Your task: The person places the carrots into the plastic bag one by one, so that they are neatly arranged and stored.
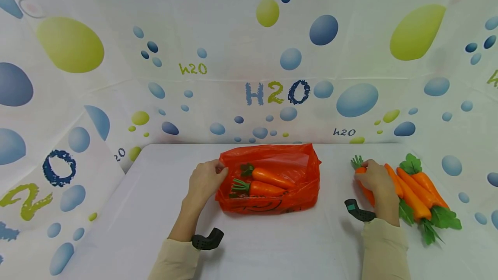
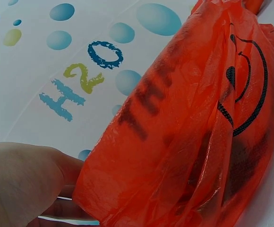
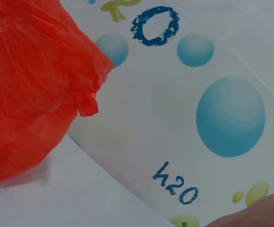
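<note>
A red plastic bag (image 1: 268, 206) lies with its mouth spread on the white table, and a smile is printed on its side. Inside it show two carrots with green tops, an upper carrot (image 1: 272, 178) and a lower carrot (image 1: 266, 189). My left hand (image 1: 206, 179) pinches the bag's left edge; in the left wrist view that hand (image 2: 23, 184) is right at the bag's rim. Over on the right, my right hand (image 1: 374, 181) grips a carrot (image 1: 366, 192) near its leafy top. Part of that carrot is hidden under the hand.
A heap of several carrots (image 1: 418, 200) with green leaves lies right beside my right hand, partly behind the forearm. Behind the table (image 1: 272, 245) hangs a white sheet (image 1: 233, 59) printed with blue and green drops.
</note>
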`<state>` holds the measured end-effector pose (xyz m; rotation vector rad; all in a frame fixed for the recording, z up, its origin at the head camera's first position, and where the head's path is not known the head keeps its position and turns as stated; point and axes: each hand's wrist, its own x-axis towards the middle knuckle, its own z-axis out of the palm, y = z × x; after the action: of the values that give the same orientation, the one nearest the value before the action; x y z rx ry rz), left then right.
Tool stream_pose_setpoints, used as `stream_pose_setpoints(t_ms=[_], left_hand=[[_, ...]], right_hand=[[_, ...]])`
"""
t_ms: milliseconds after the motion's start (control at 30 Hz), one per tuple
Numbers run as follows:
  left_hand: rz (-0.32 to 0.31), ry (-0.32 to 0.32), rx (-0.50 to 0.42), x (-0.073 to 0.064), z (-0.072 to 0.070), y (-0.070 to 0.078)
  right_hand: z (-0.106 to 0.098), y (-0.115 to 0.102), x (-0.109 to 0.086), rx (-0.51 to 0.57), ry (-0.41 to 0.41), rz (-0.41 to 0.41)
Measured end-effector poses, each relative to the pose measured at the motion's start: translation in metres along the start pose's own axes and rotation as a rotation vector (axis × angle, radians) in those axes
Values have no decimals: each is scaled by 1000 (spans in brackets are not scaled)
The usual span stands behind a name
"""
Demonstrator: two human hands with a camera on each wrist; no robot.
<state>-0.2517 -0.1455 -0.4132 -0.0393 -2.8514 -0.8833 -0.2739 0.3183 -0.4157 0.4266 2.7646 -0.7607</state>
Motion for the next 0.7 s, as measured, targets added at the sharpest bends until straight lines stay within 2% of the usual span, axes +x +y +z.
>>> stream_pose_setpoints(t_ms=[267, 700], left_hand=[[5, 5, 3, 0, -1, 1], [1, 1, -5, 0, -1, 1]], right_hand=[[1, -3, -4, 62, 7, -42], [1, -8, -8, 97, 5, -27]])
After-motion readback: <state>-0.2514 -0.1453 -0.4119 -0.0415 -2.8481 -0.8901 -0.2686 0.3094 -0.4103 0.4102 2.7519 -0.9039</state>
